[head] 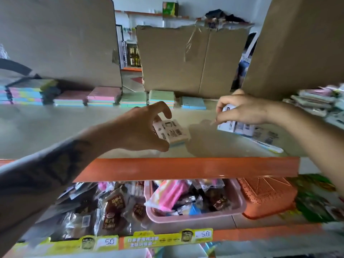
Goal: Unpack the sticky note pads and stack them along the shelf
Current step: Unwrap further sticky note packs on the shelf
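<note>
My left hand [141, 127] grips a single sticky note pad [172, 132] with a printed label, held just above the pale shelf [55, 127]. To its right, my right hand [240, 110] pinches the top of a white wrapped pack of pads [245, 129] that lies on the shelf. Along the back of the shelf runs a row of pastel sticky note pads [104, 98], pink, green and blue, stacked in low piles. A lone blue pad [193, 102] ends the row on the right.
Cardboard boxes [186, 58] stand behind the row of pads. Packaged goods [316, 101] pile up at the shelf's right end. An orange shelf edge [186, 168] runs along the front. Below it sit snack packets [111, 211], a pink basket [195, 216] and an orange basket [268, 198].
</note>
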Demonstrator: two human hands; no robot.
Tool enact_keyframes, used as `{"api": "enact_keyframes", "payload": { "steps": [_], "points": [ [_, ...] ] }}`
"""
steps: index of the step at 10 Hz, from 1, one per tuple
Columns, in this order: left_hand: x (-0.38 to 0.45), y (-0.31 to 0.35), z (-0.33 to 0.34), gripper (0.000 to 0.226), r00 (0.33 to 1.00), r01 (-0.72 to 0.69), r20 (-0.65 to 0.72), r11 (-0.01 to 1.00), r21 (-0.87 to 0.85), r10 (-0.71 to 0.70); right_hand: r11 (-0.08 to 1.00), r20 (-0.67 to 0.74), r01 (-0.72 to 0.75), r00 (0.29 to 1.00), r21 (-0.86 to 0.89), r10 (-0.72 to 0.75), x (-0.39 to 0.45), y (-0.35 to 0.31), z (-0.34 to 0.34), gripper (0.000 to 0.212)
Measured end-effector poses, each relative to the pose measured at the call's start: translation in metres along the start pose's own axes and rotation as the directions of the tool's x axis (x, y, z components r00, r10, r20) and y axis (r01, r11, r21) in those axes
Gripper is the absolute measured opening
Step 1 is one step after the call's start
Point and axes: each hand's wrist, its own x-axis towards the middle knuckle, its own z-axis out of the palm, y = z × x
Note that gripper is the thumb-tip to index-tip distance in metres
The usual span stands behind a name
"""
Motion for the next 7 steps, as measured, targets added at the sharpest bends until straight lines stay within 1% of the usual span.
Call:
{"api": "enact_keyframes", "payload": {
  "steps": [1,2,3,4,5,6,7],
  "points": [
    [0.001,-0.024,-0.006,0.076,0.999,-0.026,0.035,0.998,0.065,0.024,0.997,0.048,0.060,0.997,0.057,-0.063,0.011,-0.035,0.010,0.025],
    [0.003,-0.042,-0.014,0.067,0.999,-0.001,0.052,0.996,0.091,-0.004,0.987,0.066,0.138,0.987,0.078,-0.144,0.026,-0.068,0.029,0.012],
    [-0.002,-0.055,-0.020,0.066,0.999,0.044,0.015,0.999,0.028,-0.045,0.973,0.090,0.139,0.983,0.185,-0.157,0.035,-0.089,0.044,0.015],
    [-0.012,-0.067,-0.028,0.071,0.998,0.068,0.015,0.998,0.018,-0.068,0.975,0.091,0.131,0.984,0.181,-0.150,0.040,-0.095,0.049,0.019],
    [-0.014,-0.069,-0.031,0.075,0.997,0.070,0.035,0.998,-0.006,-0.069,0.979,0.084,0.186,0.980,-0.081,-0.180,0.038,-0.098,0.047,0.026],
    [-0.016,-0.064,-0.035,0.067,0.996,0.076,0.046,0.996,-0.037,-0.074,0.963,0.162,0.206,0.970,-0.172,-0.179,0.030,-0.096,0.042,0.038],
    [-0.018,-0.053,-0.038,0.053,0.993,0.108,0.049,0.991,-0.081,-0.105,0.960,0.178,0.203,0.969,-0.195,-0.169,0.032,-0.089,0.038,0.049]
  ]
}}
